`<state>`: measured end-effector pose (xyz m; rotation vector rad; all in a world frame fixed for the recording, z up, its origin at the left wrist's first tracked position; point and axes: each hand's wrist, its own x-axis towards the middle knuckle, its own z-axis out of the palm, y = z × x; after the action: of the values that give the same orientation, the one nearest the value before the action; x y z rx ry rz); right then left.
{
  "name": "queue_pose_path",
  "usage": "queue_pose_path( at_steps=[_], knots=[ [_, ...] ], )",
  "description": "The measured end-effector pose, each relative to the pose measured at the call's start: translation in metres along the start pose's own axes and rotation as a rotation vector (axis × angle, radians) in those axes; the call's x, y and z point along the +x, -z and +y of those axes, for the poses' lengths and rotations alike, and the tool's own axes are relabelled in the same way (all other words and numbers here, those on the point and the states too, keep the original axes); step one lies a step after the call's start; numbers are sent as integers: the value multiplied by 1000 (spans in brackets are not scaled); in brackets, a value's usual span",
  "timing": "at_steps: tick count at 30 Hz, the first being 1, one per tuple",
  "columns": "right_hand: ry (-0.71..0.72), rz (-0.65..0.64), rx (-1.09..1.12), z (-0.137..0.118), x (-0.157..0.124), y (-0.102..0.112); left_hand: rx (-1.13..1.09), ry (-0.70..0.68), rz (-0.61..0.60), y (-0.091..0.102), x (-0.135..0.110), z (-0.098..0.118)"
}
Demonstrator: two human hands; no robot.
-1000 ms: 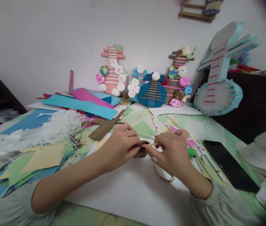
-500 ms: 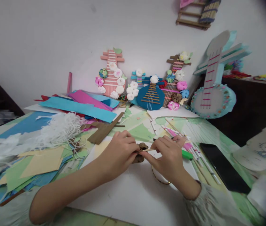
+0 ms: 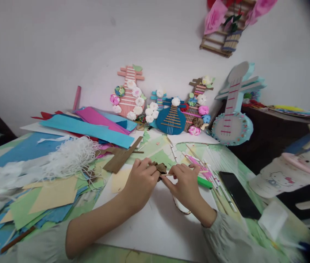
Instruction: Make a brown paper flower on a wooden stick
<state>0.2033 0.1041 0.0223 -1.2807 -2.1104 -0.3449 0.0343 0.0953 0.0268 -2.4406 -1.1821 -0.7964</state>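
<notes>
My left hand (image 3: 141,180) is closed around a small brown paper flower (image 3: 160,168), pinching it over a white sheet (image 3: 155,223). My right hand (image 3: 183,182) pinches a thin wooden stick (image 3: 168,175) whose tip goes into the flower. Both hands meet at the middle of the table. A scissors handle (image 3: 181,210) lies partly under my right wrist.
Coloured paper sheets (image 3: 89,126) and a heap of white string (image 3: 69,157) lie at the left. Paper guitars with flowers (image 3: 171,117) lean on the back wall. Pens (image 3: 209,175) and a black phone (image 3: 235,195) lie to the right, beside a white cartoon-cat object (image 3: 286,175).
The view has tilted up and pulled back, so the hands sit smaller and lower in the scene. Both hands keep working the flower and stick together, shifted slightly left.
</notes>
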Motion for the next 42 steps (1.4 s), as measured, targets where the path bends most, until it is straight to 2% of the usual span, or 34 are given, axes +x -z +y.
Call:
queue_pose_path(
  at_steps=[5, 8, 11, 15, 20, 27, 30, 35, 39, 42],
  knots=[
    [29, -21, -72, -10, 9, 10, 57, 51, 44, 4, -2, 4],
    [41, -24, -103, -15, 8, 16, -1, 87, -2, 6, -1, 3],
    [34, -22, -121, -19, 2, 18, -150, 129, -68, 10, 1, 0],
    [-34, 10, -155, -24, -11, 15, -259, 151, -108, 10, 2, -2],
    [-149, -8, -158, -31, -28, 8, -247, 111, -111, 3, -1, 4],
    [-203, 18, -43, -25, -37, 5, -111, 51, -84, 3, -2, 17],
    [-204, 39, 27, -24, -39, 2, -20, 95, -28, 5, -8, 24],
    [-145, 28, 135, -26, -50, -1, 140, 192, 39, 6, -30, 46],
    [-115, 41, 156, -26, -56, 0, 214, 241, 46, 8, -40, 59],
    [-93, 55, 155, -27, -56, -1, 228, 241, 39, 7, -42, 58]
  ],
)
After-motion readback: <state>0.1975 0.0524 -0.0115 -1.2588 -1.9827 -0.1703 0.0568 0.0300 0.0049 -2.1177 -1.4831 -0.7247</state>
